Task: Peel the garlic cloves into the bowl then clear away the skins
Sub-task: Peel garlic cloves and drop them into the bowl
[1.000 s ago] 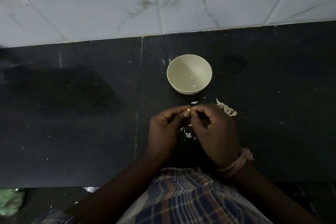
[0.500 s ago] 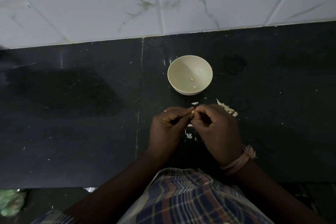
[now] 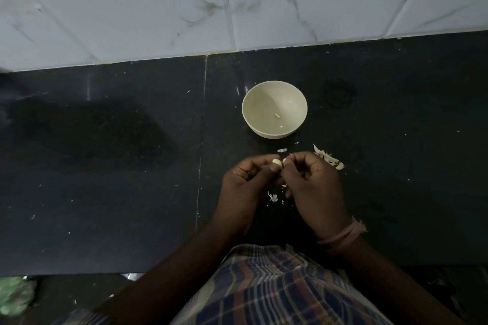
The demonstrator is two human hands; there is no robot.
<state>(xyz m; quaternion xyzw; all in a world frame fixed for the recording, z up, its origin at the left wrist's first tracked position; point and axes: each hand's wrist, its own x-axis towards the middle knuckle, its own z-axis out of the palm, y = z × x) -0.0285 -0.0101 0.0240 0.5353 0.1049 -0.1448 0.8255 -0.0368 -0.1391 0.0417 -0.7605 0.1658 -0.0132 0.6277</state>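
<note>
holding the garlic clove (image 3: 277,162) in a pinch, the left hand (image 3: 247,185) meets the right hand (image 3: 311,185), which picks its skin; the bowl (image 3: 274,109) sits straight ahead, near both.

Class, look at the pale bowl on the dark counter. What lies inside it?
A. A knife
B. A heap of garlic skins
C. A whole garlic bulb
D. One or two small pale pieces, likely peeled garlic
D: the bowl holds only a small pale piece and a tinier bit near its bottom.
</note>
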